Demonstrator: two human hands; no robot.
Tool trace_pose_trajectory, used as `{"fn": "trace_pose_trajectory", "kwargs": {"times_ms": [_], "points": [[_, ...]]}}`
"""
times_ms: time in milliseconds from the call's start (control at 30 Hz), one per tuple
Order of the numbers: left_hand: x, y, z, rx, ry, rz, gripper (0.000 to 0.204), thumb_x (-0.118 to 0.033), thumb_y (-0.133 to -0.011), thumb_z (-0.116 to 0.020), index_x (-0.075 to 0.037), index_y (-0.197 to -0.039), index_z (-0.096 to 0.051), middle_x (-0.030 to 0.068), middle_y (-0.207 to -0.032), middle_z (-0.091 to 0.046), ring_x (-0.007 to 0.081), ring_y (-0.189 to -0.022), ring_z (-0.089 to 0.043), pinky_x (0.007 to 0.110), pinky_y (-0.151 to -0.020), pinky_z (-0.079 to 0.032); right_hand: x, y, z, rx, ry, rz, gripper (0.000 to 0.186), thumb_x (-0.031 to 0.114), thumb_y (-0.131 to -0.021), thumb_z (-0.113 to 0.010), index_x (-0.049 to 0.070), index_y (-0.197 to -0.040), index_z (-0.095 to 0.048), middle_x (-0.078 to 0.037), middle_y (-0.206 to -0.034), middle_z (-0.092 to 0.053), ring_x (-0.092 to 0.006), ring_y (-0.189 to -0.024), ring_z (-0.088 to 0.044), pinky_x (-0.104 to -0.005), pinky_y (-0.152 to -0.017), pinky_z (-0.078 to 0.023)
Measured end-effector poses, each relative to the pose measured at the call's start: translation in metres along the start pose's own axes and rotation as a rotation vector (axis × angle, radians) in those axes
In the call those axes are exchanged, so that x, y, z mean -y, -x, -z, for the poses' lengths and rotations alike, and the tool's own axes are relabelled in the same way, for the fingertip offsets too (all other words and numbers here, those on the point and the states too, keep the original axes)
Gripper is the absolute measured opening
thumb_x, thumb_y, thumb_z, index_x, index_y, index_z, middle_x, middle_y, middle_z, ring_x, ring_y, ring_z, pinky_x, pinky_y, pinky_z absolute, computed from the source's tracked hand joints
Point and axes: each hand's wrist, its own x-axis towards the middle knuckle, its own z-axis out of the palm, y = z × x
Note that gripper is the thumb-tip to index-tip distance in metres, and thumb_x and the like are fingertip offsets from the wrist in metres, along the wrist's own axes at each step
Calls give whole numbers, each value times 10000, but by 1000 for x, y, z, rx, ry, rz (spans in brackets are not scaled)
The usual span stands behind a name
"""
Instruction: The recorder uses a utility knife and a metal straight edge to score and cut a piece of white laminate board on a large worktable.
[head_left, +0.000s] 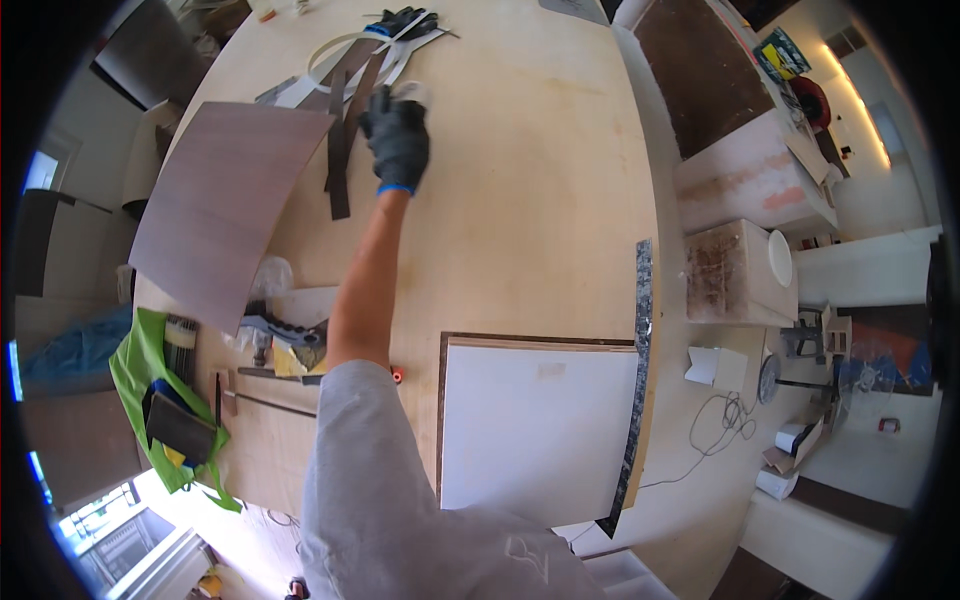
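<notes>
My left hand [397,142], in a dark grey glove with a blue cuff, reaches over the far part of the wooden table. Its fingers are curled, and a blurred white round thing [411,93], perhaps a roll, shows at their tips. Just left of the hand lie dark narrow strips [338,165]. Beyond it are a pale hoop of banding [318,62], white strips and a loose dark glove [408,22]. A large brownish sheet [225,195] lies to the left, its near end over the table's left side. My right hand is out of view.
A white panel [540,430] lies near me on the right, beside a long black speckled strip [640,330] along the table edge. At the near left are a green bag [145,370] and tools. A cable [725,415] lies on the floor at right.
</notes>
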Motion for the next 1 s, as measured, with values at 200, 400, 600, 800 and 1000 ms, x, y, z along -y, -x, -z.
{"fn": "trace_pose_trajectory", "kwargs": {"times_ms": [200, 400, 600, 800, 1000], "points": [[-47, 75, 107, 211, -146, -67, 61, -129, -780, -626, -105, -833, -643, 180, -1287, -558, 365, -1273, -458, 557, -1116, -245, -39, 2, -23, 22, -15, 32, 447, 315, -770, -753, -16, -977, -536, -129, -636, -593, -265, -575, -588, -462, -540, -473], [-1, 94, 193, 288, -547, 28, 345, -195, -865, -612, -64, -1184, -591, 208, -1302, -524, 368, -1232, -463, 523, -1028, -349, -179, -44, -67, -54, 155, 286, 464, 290, -766, -757, -34, -1001, -523, -132, -632, -600, -265, -579, -603, -473, -542, -479], [-99, 179, 206, 412, 146, -22, 401, -204, -879, -665, -22, -1228, -586, 226, -1332, -531, 384, -1287, -449, 461, -1074, -363, 35, -69, 60, -482, -248, 148, 300, 151, -857, -660, -41, -1030, -508, -171, -777, -604, -298, -674, -610, -417, -623, -495], [-232, 326, 267, 789, 369, -276, 453, -203, -844, -680, -28, -1248, -576, 212, -1328, -517, 407, -1270, -436, 560, -1119, -272, 240, -94, 150, -296, -530, 437, 297, 273, -835, -736, 12, -842, -595, -80, -626, -552, -163, -562, -467, -344, -534, -413], [-270, 374, 332, 986, 248, -472, 489, -324, -868, -619, -91, -1295, -574, 209, -1371, -519, 390, -1309, -439, 526, -1149, -226, 277, -140, 123, -166, -215, 735, 580, 481, -696, -805, 11, -944, -573, -222, -779, -640, -406, -746, -640, -460, -655, -498]]}}
